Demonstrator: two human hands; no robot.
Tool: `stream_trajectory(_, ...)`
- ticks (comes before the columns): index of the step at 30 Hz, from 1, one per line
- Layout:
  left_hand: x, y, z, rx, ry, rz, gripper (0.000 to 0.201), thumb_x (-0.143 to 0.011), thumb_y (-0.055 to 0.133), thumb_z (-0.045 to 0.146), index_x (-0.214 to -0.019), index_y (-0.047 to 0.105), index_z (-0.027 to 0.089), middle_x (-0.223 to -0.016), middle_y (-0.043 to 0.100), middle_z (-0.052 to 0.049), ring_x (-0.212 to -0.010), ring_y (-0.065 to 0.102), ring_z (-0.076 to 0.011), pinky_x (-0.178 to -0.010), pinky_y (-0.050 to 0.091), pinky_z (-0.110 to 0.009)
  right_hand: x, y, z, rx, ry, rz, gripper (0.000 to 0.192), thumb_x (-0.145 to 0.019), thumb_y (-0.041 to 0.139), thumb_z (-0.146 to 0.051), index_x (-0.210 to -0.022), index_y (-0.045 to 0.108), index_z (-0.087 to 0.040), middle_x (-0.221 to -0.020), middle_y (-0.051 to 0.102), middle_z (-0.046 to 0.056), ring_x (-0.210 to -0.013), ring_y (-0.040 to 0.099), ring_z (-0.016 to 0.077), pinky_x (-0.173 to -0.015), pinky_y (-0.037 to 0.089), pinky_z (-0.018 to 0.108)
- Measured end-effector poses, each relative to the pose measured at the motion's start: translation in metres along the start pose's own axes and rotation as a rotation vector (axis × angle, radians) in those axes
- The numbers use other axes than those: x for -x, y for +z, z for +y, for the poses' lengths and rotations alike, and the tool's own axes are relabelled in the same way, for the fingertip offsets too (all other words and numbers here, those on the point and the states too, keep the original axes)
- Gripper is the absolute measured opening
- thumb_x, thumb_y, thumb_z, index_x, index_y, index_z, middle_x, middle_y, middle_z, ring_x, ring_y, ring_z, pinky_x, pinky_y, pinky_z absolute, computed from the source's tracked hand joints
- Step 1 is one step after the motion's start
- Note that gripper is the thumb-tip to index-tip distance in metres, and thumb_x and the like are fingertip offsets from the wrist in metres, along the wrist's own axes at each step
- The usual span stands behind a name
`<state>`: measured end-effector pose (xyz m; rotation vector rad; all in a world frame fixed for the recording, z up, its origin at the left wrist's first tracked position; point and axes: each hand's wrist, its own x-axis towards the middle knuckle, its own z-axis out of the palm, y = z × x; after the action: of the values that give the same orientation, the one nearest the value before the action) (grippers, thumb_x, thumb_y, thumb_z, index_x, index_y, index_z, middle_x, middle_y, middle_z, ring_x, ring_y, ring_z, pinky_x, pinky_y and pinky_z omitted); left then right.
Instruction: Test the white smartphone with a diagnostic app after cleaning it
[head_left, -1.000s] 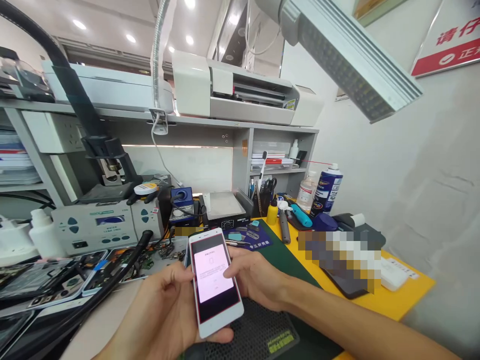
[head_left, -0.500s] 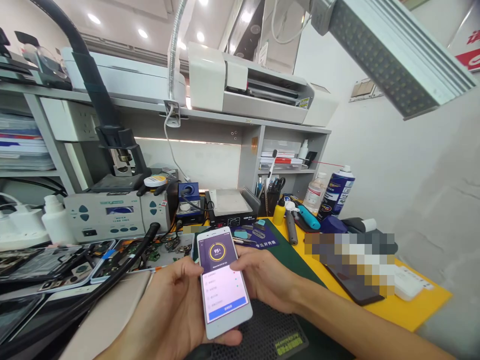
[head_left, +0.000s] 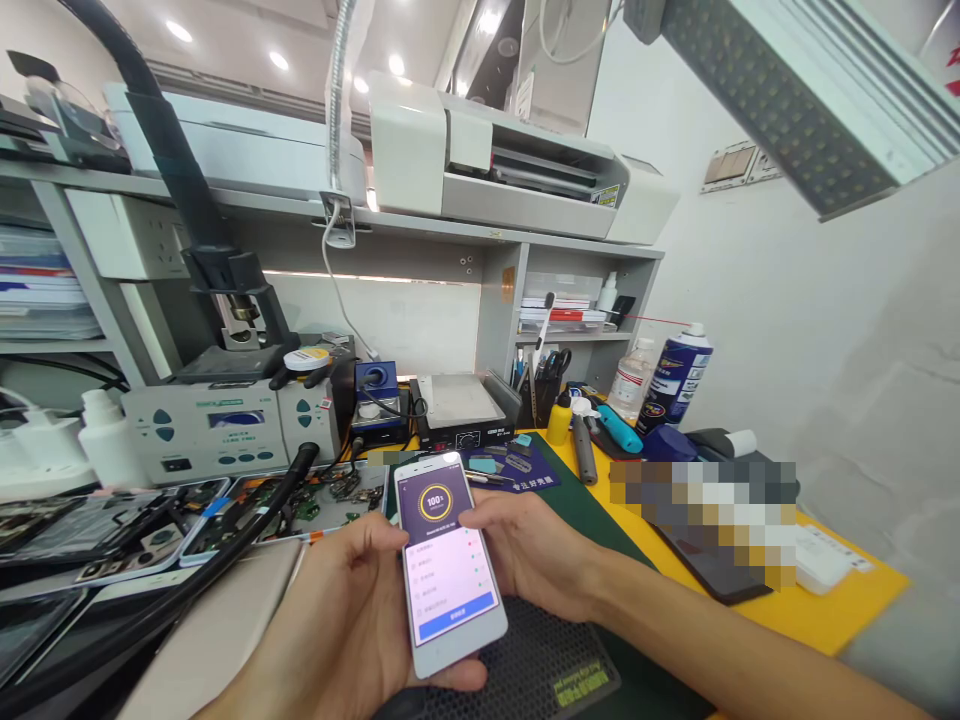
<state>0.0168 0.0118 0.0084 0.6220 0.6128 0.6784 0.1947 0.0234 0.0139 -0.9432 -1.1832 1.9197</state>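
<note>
The left hand grips the white phone along its left side, thumb at the edge; the right hand clasps its right side, thumb over the lit screen, though I cannot tell whether it presses the glass; the phone is above the black mat; a steady left palm and light, single thumb taps would serve best; beyond, a tray holds circuit boards; a black pen cup holds scissors and a brush; farther, a shelved clear box holds papers.
</note>
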Motion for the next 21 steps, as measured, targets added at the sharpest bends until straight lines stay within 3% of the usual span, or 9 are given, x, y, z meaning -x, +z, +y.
stream_trajectory(21,-0.0020,-0.0007,0.0008,0.005,-0.036,-0.031,0.047,-0.087,0.045,0.037,-0.125,0.060,0.014,-0.097,0.068,-0.015,-0.084,0.065,-0.0302,-0.070,0.057,-0.049,-0.0042,-0.0090,0.0031,-0.059,0.070,-0.055,0.032,-0.082,0.056,-0.033,-0.108,0.063,-0.015,-0.092,0.068,0.007,-0.079,0.062,0.0183,-0.073,0.046,0.030)
